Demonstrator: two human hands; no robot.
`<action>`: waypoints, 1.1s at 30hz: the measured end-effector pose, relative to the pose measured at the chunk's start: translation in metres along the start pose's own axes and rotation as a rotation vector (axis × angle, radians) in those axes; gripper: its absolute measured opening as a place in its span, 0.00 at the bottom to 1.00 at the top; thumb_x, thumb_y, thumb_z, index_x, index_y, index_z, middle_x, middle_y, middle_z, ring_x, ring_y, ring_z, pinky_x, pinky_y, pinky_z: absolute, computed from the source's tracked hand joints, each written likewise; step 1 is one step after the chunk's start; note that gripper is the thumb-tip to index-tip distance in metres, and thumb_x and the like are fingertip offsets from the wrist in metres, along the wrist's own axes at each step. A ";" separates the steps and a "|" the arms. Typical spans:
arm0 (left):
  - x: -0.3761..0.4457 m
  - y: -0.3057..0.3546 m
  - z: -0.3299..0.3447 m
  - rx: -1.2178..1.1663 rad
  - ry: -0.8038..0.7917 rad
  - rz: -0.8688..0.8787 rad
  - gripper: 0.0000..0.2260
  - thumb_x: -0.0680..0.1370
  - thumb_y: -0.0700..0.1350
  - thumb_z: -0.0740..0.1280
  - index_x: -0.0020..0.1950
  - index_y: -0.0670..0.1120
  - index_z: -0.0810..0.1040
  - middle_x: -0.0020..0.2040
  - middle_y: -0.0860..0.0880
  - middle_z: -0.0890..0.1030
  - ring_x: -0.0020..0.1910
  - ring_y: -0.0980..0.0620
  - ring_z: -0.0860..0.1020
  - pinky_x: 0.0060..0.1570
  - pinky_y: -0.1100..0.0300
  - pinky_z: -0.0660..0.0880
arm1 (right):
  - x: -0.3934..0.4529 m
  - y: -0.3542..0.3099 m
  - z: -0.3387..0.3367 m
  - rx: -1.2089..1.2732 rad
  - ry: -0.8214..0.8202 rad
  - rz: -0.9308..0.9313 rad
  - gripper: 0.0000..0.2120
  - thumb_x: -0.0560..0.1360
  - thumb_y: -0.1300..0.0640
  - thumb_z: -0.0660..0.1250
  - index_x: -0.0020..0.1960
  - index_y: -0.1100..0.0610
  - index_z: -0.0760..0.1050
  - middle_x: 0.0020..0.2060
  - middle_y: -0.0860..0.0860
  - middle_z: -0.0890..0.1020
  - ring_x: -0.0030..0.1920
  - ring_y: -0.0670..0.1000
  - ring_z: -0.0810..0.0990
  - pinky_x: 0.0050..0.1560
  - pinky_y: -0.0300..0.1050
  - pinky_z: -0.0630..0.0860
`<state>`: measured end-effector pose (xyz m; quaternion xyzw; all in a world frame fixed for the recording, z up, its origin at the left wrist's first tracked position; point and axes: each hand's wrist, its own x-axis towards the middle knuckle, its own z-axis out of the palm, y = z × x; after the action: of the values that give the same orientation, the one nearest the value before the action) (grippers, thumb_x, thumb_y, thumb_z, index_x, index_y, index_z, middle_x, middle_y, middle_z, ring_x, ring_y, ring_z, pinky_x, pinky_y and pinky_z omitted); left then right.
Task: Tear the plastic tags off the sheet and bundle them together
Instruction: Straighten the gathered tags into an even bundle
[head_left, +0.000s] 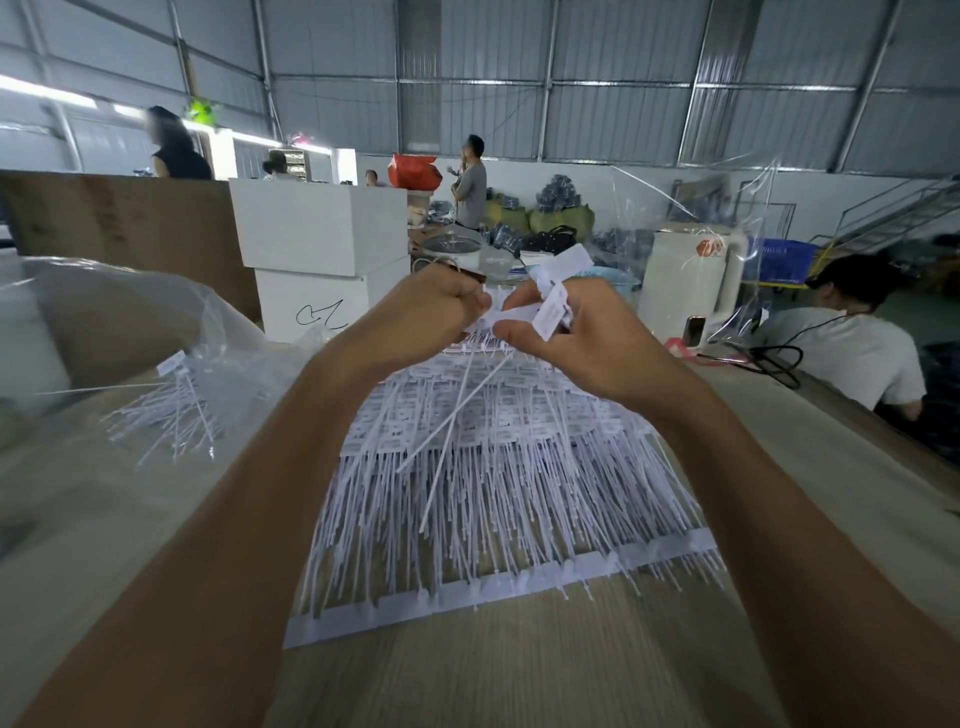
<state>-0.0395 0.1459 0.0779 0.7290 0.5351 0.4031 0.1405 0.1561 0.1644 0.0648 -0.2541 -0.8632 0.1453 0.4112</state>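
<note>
We hold both hands raised at twelve o'clock above the sheet (498, 467), which lies flat on the wooden table (519, 675) with many plastic tags attached. Our left hand (431, 306) has its fingers curled, pinching a tag head; our right hand (576, 338) pinches several loose tags (556, 296), thin tails hanging toward six o'clock. They look feather-light, bendy and slick, so we judge the flat heads the best hold. A finished bundle (171, 410) lies at nine o'clock.
</note>
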 end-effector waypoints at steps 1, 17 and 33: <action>0.000 0.000 0.000 -0.003 -0.004 0.001 0.17 0.83 0.46 0.62 0.41 0.35 0.77 0.31 0.49 0.71 0.34 0.51 0.69 0.42 0.54 0.66 | 0.000 0.000 0.000 -0.020 0.000 0.000 0.07 0.78 0.57 0.72 0.43 0.60 0.81 0.40 0.56 0.83 0.37 0.45 0.76 0.39 0.41 0.72; -0.004 0.002 -0.005 -0.067 -0.082 -0.050 0.16 0.83 0.44 0.63 0.41 0.33 0.77 0.27 0.52 0.67 0.27 0.54 0.63 0.35 0.57 0.60 | 0.003 -0.009 -0.004 -0.206 0.027 -0.058 0.07 0.77 0.55 0.74 0.48 0.43 0.79 0.39 0.41 0.80 0.40 0.41 0.79 0.41 0.41 0.74; -0.009 0.010 -0.005 0.017 -0.202 0.161 0.06 0.80 0.35 0.68 0.52 0.43 0.83 0.45 0.47 0.83 0.46 0.48 0.82 0.51 0.53 0.78 | -0.002 0.011 -0.017 0.169 0.070 0.250 0.05 0.78 0.59 0.72 0.44 0.58 0.80 0.26 0.42 0.74 0.24 0.40 0.67 0.25 0.32 0.63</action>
<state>-0.0374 0.1329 0.0843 0.8076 0.4612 0.3333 0.1547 0.1737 0.1734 0.0685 -0.3291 -0.7947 0.2585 0.4397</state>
